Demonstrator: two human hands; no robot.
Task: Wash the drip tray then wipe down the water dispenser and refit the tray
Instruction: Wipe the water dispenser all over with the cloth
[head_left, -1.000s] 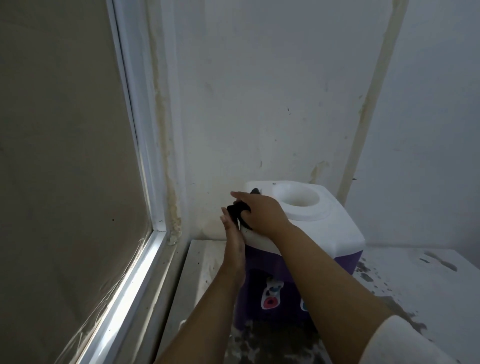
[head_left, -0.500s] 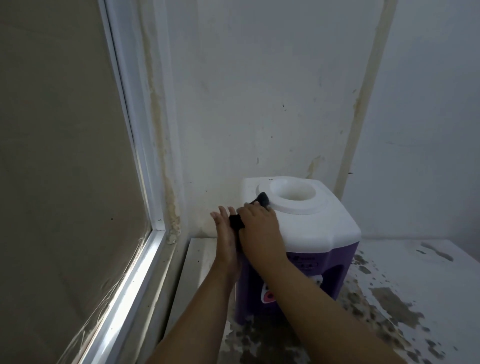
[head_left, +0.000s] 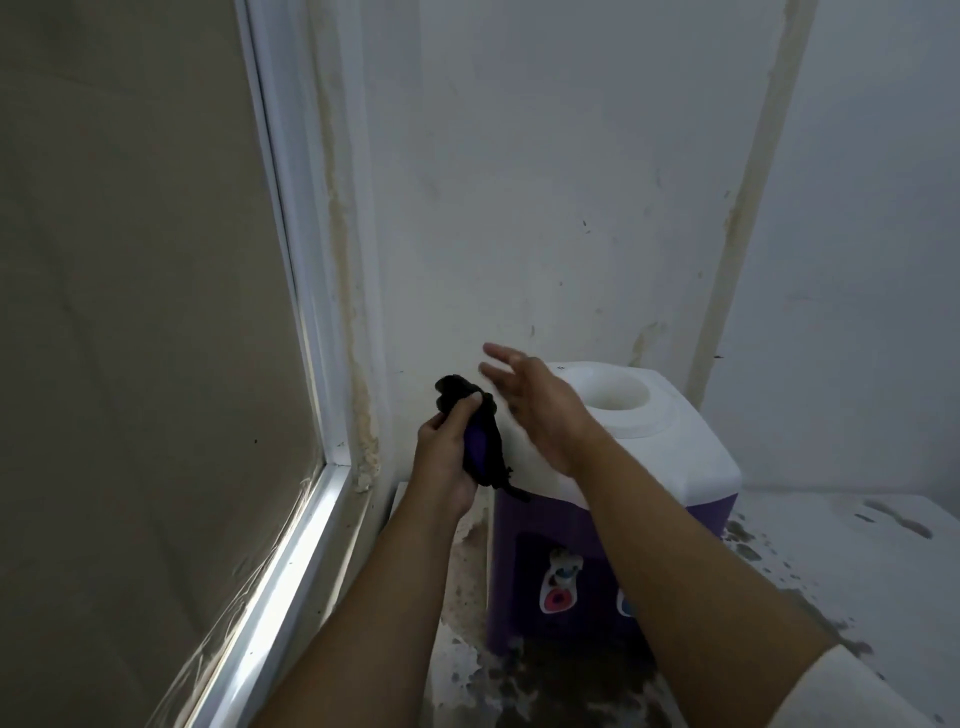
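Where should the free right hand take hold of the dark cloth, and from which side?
Grip the bunched upper end of the dark cloth, coming from the right. It sticks up clear above the left hand, which grips the middle, and the open right hand is already beside it. The lower tail hangs against the water dispenser.

The cloth is now sitting in the left hand, bunched up in its grip beside the water dispenser. The right hand is no longer pressing the cloth on the white top. It is lifting off with fingers spread wide.
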